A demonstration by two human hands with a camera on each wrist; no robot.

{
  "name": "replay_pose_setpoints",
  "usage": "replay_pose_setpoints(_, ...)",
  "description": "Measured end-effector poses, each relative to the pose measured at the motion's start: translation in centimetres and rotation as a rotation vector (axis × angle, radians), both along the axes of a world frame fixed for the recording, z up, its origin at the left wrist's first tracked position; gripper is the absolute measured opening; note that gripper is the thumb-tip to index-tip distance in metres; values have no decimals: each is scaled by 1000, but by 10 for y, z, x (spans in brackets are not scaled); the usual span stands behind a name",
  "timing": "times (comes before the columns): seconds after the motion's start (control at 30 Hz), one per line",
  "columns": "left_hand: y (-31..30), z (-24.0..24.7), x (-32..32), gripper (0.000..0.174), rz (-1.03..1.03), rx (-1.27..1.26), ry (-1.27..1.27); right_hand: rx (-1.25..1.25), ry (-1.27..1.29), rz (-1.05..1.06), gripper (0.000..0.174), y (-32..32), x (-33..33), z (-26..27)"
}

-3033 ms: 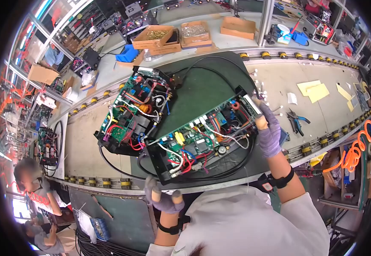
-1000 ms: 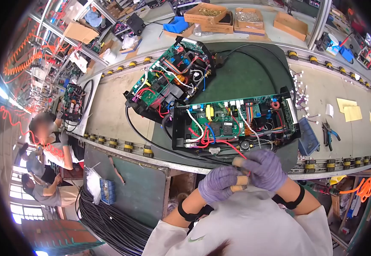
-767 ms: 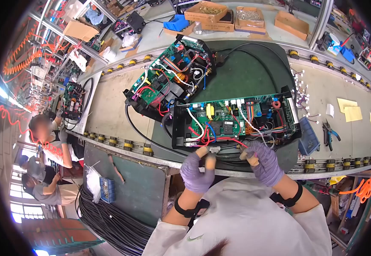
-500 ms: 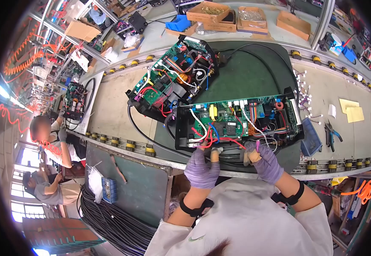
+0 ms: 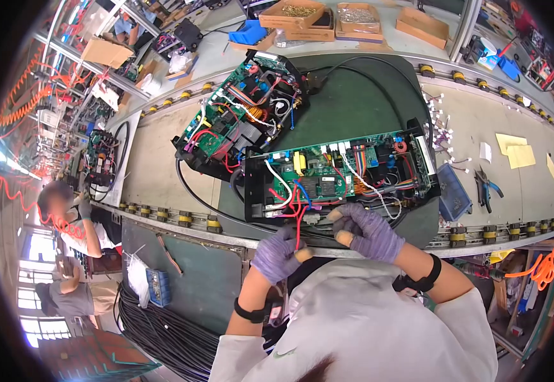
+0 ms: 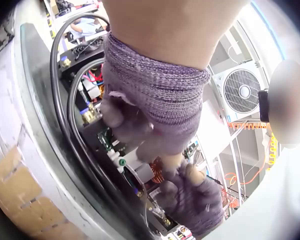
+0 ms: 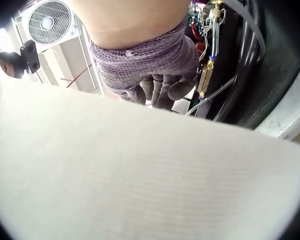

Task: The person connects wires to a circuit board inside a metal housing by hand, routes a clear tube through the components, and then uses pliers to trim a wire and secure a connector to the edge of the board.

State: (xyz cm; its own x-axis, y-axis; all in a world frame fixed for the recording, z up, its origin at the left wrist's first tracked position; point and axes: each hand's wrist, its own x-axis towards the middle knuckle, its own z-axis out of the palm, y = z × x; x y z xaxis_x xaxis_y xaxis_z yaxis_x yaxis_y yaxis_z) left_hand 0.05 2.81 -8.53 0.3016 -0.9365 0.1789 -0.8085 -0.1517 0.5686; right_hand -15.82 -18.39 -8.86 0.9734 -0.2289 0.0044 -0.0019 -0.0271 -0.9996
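Observation:
In the head view my gloved left hand (image 5: 275, 257) pinches a red wire (image 5: 299, 224), which runs taut from the near unit down to the thumb. My gloved right hand (image 5: 373, 235) is just right of it, at the unit's front edge, with thumb and fingertips apart and nothing visible between them. Behind both hands stands the near open electronics unit (image 5: 328, 186), a black case with a green circuit board and many coloured wires. A grey connector (image 5: 313, 218) lies between the hands. The wrist views show the gloves (image 6: 155, 95) (image 7: 145, 70) close up; the fingertips are largely hidden there.
A second open unit (image 5: 242, 114) stands tilted behind left. Black cable loops over the green mat (image 5: 347, 102). To the right are a blue bin (image 5: 454, 194), pliers (image 5: 487, 191), small white connectors (image 5: 442, 137) and yellow paper (image 5: 520, 154). Another person works at far left.
The red wire has passed from the right hand to the left, which has pulled it down toward the body. The right hand has let go and shifted left along the unit's front.

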Motion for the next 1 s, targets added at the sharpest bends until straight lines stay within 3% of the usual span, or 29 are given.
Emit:
replay_pose_setpoints(0.1, 8, 11, -12, 25, 12, 15, 2, -121, 119, 41, 29, -7, -9, -1)
replay_pose_setpoints(0.2, 6, 19, -17, 23, -55, 54, -162, -391, -75, 124, 26, -5, -13, -1)
replay_pose_setpoints(0.33, 0, 3, -24, 27, -59, 115, -222, -584, -26, 199, 31, 10, -3, 25)
replay_pose_setpoints(0.4, -5, -4, -28, 28, -71, 121, -248, -554, 15, 196, 34, 17, 6, 28)
replay_pose_setpoints(0.53, -24, 11, -35, 34, -28, 828, -216, -606, -100, 291, 27, 26, 18, 21)
replay_pose_setpoints(0.57, -3, -25, -31, 38, -91, 619, -259, -589, -138, 352, 25, 29, 18, 22)
replay_pose_setpoints(0.63, -6, -13, -32, 40, -72, 351, -71, -608, -224, 525, 26, 26, 18, 26)
replay_pose_setpoints(0.8, -4, 34, -34, 52, 153, 43, 376, -440, -391, 360, 26, 2, -5, 18)
replay_pose_setpoints(0.87, -9, 31, -46, 47, 154, -339, 828, -437, -357, 362, 27, -4, -10, 25)
replay_pose_setpoints(1.0, -29, 52, -48, 33, 61, -404, 666, -531, -240, 424, 27, -9, -15, 33)
